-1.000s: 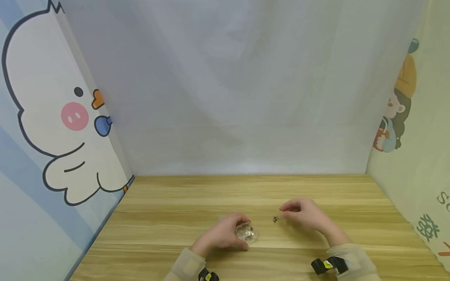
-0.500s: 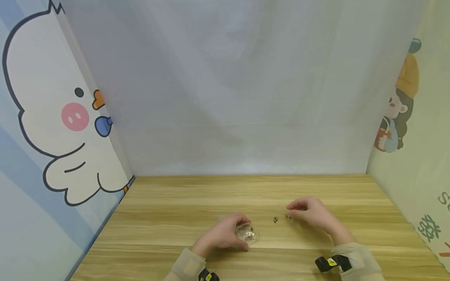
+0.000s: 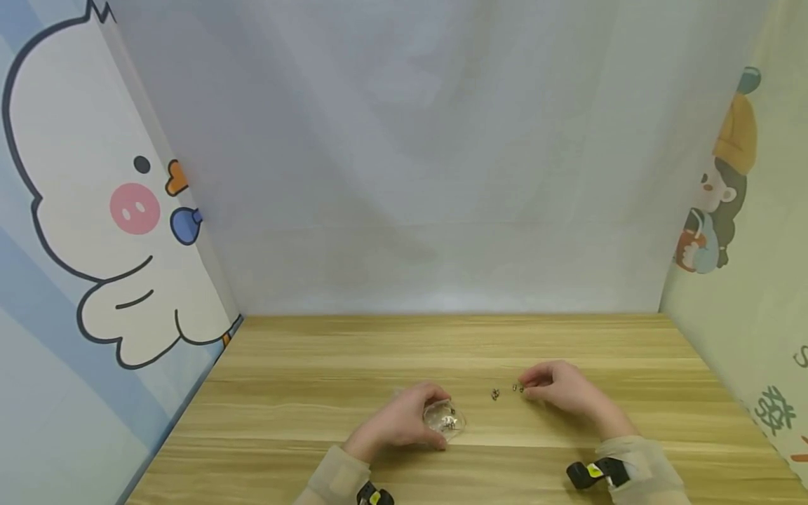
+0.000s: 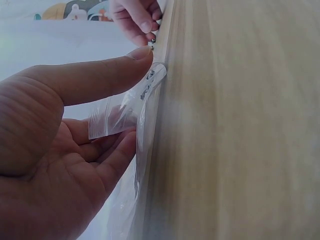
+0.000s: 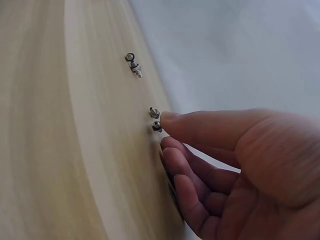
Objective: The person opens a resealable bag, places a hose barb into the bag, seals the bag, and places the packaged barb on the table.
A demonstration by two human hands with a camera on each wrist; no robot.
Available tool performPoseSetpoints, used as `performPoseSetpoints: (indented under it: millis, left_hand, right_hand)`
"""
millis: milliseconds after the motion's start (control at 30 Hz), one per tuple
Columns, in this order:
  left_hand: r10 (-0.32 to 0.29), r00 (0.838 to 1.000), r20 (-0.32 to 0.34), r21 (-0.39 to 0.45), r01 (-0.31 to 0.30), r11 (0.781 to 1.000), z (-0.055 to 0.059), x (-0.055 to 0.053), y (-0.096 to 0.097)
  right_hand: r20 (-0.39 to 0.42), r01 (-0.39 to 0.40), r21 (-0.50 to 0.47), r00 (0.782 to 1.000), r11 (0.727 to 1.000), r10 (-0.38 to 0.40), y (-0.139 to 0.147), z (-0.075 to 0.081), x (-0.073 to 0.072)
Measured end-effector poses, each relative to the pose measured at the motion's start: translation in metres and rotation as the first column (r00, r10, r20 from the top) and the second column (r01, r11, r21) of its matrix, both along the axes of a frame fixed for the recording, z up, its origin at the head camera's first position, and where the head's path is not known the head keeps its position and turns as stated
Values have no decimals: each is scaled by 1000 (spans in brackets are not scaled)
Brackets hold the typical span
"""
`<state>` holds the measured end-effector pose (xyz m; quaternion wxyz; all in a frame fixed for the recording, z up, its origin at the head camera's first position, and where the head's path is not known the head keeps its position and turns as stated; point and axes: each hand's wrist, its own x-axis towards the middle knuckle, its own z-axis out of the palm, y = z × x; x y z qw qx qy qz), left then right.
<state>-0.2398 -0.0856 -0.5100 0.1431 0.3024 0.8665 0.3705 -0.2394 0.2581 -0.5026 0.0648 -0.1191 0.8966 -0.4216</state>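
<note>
Thumb and fingers of my left hand (image 3: pixel 404 415) hold a small clear zip-lock bag (image 4: pixel 125 107) by its edges, low over the wooden table. Several tiny dark metal pieces (image 4: pixel 145 92) lie inside the bag. To the right, my right hand (image 3: pixel 564 394) is lowered at the table, fingers bent. In the right wrist view, its thumb tip is next to a small metal screw (image 5: pixel 157 126), with a gap between thumb and index finger. Another screw (image 5: pixel 154 113) lies just beyond it. Whether the fingers touch the nearer screw is hard to tell.
A little cluster of similar screws (image 3: pixel 495 394) lies on the table between the hands. The wooden table (image 3: pixel 315 365) meets a pale cloth backdrop (image 3: pixel 410 210) at its far edge. Printed panels (image 3: pixel 82 175) stand at both sides.
My right hand has moved right, away from the cluster, then slightly lower. Two separate screws now show beside its fingertips. The left hand and the bag have stayed put.
</note>
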Motion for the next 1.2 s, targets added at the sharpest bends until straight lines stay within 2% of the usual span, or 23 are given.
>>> performPoseSetpoints:
  millis: [233,667,1200]
  left_hand:
    - [-5,1000,-10,-6,5,1000,-1,0,0]
    - [-2,1000,13,9,2,1000,0,1,1]
    - [2,1000,20,22,-3,1000,0,0,0]
  right_hand:
    - [9,-4,-20,1000,1000,4,-3,-4,2]
    - [-35,-18,73,999,997,20,-6,-2,2]
    - [-77,-51,113,995,992,60,-4,-7,0]
